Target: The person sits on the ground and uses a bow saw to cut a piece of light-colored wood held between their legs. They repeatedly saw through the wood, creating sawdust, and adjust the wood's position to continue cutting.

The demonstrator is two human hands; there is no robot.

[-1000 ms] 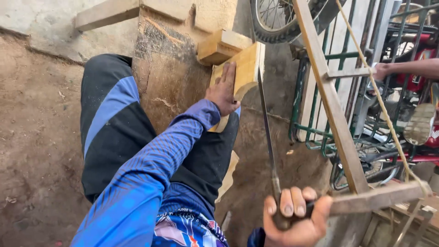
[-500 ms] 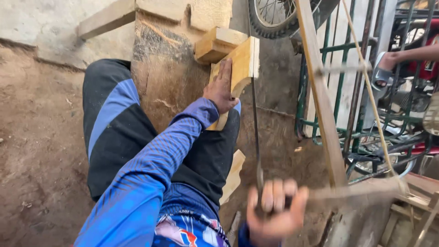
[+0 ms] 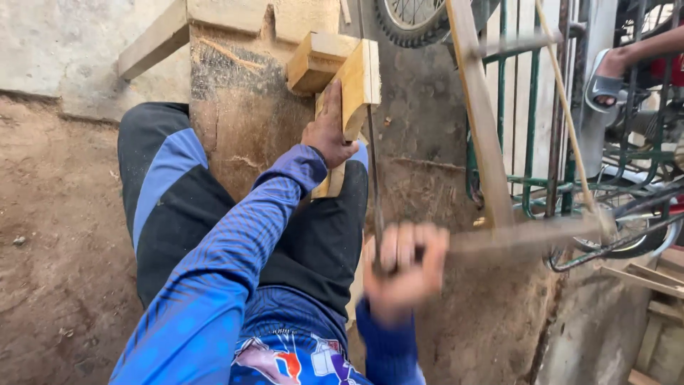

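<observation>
My left hand (image 3: 329, 130) presses flat on a pale wooden board (image 3: 354, 84) that stands on edge over a dusty wooden bench (image 3: 239, 100). My right hand (image 3: 405, 269), blurred by motion, grips the end of a wooden frame saw (image 3: 491, 171). Its thin dark blade (image 3: 372, 171) runs along the right side of the board. A pale wooden block (image 3: 317, 60) lies just behind the board. My legs in black and blue trousers straddle the bench.
Bare earth lies to the left (image 3: 57, 235). A green metal railing (image 3: 531, 107) and a bicycle wheel (image 3: 410, 21) stand at the right and top. Another person's sandalled foot (image 3: 605, 78) shows at the upper right. Timber offcuts (image 3: 655, 278) lie lower right.
My right hand has pulled the saw toward me and to the right, and the blade now sits against the board's right edge. My left hand stays on the board.
</observation>
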